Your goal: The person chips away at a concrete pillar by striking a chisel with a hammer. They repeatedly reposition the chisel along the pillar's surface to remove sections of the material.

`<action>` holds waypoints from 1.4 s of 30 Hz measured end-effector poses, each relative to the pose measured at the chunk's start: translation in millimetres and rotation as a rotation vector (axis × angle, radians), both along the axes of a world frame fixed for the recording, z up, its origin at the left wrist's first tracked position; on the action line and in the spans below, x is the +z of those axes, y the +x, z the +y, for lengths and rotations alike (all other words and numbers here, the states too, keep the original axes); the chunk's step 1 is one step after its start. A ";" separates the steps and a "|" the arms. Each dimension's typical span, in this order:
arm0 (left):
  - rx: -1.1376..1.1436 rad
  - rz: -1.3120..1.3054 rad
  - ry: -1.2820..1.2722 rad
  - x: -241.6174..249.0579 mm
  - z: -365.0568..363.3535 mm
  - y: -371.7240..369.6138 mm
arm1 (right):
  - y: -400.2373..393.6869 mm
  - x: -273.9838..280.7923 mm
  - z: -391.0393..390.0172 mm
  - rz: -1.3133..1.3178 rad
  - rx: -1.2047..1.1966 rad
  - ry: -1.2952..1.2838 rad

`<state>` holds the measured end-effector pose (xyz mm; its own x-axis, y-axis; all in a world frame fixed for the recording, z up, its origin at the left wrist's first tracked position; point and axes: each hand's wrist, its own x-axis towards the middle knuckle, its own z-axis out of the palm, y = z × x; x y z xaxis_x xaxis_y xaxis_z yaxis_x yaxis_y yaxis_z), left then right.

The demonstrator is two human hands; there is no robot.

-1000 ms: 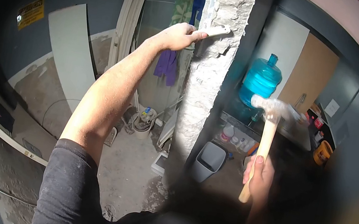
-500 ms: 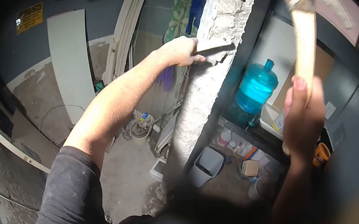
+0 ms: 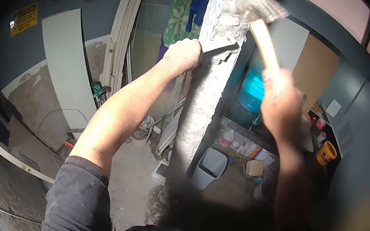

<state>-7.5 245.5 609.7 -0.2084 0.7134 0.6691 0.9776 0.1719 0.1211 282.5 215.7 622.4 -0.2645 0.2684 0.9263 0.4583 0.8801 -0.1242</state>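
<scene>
Through the head view, I see the left hand (image 3: 184,56) closed in a fist round a pale, flat bar (image 3: 217,45), whose far end lies across the rough edge of the wall (image 3: 213,91). The bar looks stiff and fairly light, unlikely to bend, though smooth enough to twist in a dry palm. The safest hold seems to be back where the fist is, clear of the far end; how much it hides, I can't tell.

The right hand (image 3: 282,103) is wrapped round a hammer (image 3: 266,46) by its wooden handle, the head a blur above the bar; whether it touches the wall, I can't tell. I'd judge it top-heavy, best gripped low. The wall's bare face looks hard but crumbly. A blue jug (image 3: 253,89) stands behind, a grey bin (image 3: 203,178) below.
</scene>
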 end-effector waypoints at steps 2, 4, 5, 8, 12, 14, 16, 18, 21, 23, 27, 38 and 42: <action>0.005 -0.008 -0.001 2.8 1.4 2.2 | 1.8 25.9 -17.6 0.120 0.084 0.079; -0.001 -0.006 -0.016 -1.3 -0.6 3.3 | 1.9 39.8 -33.2 0.243 0.238 0.057; 0.005 -0.006 -0.014 -0.6 1.0 2.1 | 1.3 44.0 -38.8 0.289 0.282 0.017; 0.030 0.028 0.006 -3.4 1.5 3.0 | -8.3 19.9 -2.9 0.201 0.182 0.155; 0.046 0.017 -0.017 -0.5 -10.4 18.2 | -4.2 -37.0 46.5 -0.195 -0.149 -0.179; 0.076 -0.004 -0.048 6.5 -10.9 19.9 | 7.5 -31.8 29.8 -0.085 0.001 -0.165; 0.060 -0.007 -0.055 2.6 -10.1 19.8 | 14.5 -19.1 14.3 -0.009 0.054 -0.100; 0.049 0.009 -0.047 1.5 -8.7 19.0 | 14.7 -0.5 1.4 0.154 0.093 0.079; 0.068 0.045 -0.026 -1.0 -6.4 16.4 | 13.8 26.9 -13.9 0.375 0.211 0.121; 0.035 0.106 0.036 -5.2 -2.4 9.3 | 6.5 25.5 -10.0 0.409 0.254 0.109; 0.021 0.075 0.030 -2.0 -5.0 12.5 | -7.1 -25.2 36.9 0.032 0.063 -0.064; 0.084 -0.069 -0.160 16.2 -15.9 23.6 | 13.5 43.4 -28.4 0.406 0.224 0.065; 0.011 -0.031 -0.084 7.1 -5.4 9.6 | 2.4 37.8 -44.1 0.542 0.516 -0.027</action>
<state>2.2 240.1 616.8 -0.2365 0.7642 0.6001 0.9716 0.1935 0.1365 284.8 171.6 660.2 0.1292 0.2581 0.9574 -0.1433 0.9603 -0.2395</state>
